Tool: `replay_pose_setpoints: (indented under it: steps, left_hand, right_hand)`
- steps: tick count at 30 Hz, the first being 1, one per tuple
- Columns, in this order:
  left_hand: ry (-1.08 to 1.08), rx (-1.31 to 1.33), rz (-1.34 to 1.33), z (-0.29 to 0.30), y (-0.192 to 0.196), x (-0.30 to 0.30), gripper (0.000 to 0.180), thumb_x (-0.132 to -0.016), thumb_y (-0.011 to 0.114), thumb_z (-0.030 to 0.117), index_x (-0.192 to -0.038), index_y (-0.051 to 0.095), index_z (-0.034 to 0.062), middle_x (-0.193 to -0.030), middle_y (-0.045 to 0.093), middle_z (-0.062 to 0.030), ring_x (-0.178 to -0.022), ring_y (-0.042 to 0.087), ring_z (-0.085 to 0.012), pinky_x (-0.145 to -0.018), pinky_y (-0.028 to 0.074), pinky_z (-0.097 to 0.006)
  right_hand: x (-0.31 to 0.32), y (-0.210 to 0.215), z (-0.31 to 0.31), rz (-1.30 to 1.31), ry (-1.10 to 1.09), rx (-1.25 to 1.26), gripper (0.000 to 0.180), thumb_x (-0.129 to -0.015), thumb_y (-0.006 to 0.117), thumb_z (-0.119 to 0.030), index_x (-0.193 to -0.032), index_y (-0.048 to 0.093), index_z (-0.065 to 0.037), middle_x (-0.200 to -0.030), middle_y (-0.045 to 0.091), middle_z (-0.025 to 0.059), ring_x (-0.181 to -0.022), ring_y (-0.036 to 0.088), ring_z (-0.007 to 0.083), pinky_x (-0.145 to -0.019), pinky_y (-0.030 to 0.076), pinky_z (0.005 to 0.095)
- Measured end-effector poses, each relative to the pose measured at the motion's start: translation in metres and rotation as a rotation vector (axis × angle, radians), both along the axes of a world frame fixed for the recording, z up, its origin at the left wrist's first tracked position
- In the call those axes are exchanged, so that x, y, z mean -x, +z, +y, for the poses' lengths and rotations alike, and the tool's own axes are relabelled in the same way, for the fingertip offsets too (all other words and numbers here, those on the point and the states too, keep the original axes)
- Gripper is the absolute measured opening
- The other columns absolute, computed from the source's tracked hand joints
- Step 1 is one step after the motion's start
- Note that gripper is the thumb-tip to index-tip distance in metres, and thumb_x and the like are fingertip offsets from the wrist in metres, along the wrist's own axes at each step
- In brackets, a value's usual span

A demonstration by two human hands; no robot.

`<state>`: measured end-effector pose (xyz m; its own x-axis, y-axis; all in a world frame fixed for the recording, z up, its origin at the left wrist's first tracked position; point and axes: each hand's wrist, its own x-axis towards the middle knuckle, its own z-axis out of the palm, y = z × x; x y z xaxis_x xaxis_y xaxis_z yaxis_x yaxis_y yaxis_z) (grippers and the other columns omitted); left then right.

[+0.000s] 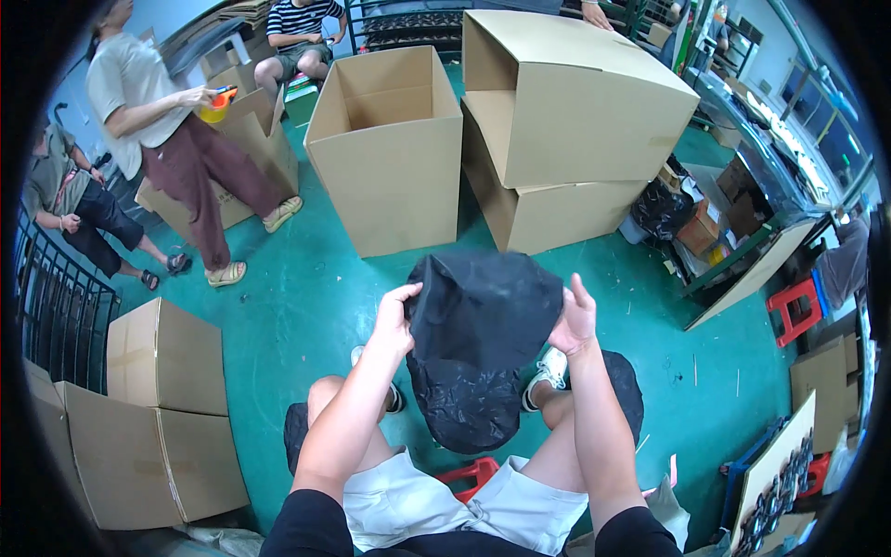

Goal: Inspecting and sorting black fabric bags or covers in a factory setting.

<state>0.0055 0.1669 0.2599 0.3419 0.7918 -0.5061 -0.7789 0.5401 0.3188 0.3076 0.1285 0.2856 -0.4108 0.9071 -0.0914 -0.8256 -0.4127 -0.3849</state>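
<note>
A black bag-like cloth piece (483,320) hangs between my hands above the floor, its lower part crumpled and shiny. My left hand (395,320) is closed on its upper left edge, thumb and fingers pinching the fabric. At the right edge, my right hand (575,323) grips the cloth, thumb raised and other fingers partly hidden by the fabric. More black crumpled material (624,395) lies beside my right knee, and a similar dark piece (296,434) beside the left one.
An open cardboard box (399,186) stands ahead, beside stacked large boxes (594,121). More cartons (121,464) are at left. People (135,93) stand and sit at the far left. A workbench (742,139) and red stool (794,311) are at right; part of another red stool (475,478) shows below me.
</note>
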Motion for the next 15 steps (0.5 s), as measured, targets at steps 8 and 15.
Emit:
replay_pose_setpoints:
  steps: [8, 15]
  left_hand:
    - [0.221, -0.029, 0.096, 0.0, -0.014, -0.008, 0.074, -0.085, 0.055, -0.006, -0.148, 0.02, 0.0122, -0.119, 0.056, -0.0205, -0.095, 0.066, -0.031, -0.084, 0.057, -0.045]
    - [0.245, -0.338, 0.171, -0.012, 0.009, -0.015, 0.076, -0.084, 0.051, -0.012, -0.149, 0.028, 0.0206, -0.116, 0.056, -0.0225, -0.092, 0.066, -0.0286, -0.079, 0.058, -0.04]
  right_hand:
    - [0.0, -0.012, 0.003, -0.34, -0.229, 0.142, 0.039, -0.082, 0.065, -0.017, -0.116, 0.063, 0.001, -0.109, 0.068, 0.0164, -0.097, 0.066, 0.0302, -0.088, 0.054, 0.0404]
    - [0.009, -0.018, 0.005, -0.096, -0.144, 0.036, 0.04, -0.084, 0.058, -0.015, -0.12, 0.059, 0.002, -0.116, 0.065, 0.0178, -0.105, 0.064, 0.0331, -0.097, 0.049, 0.0454]
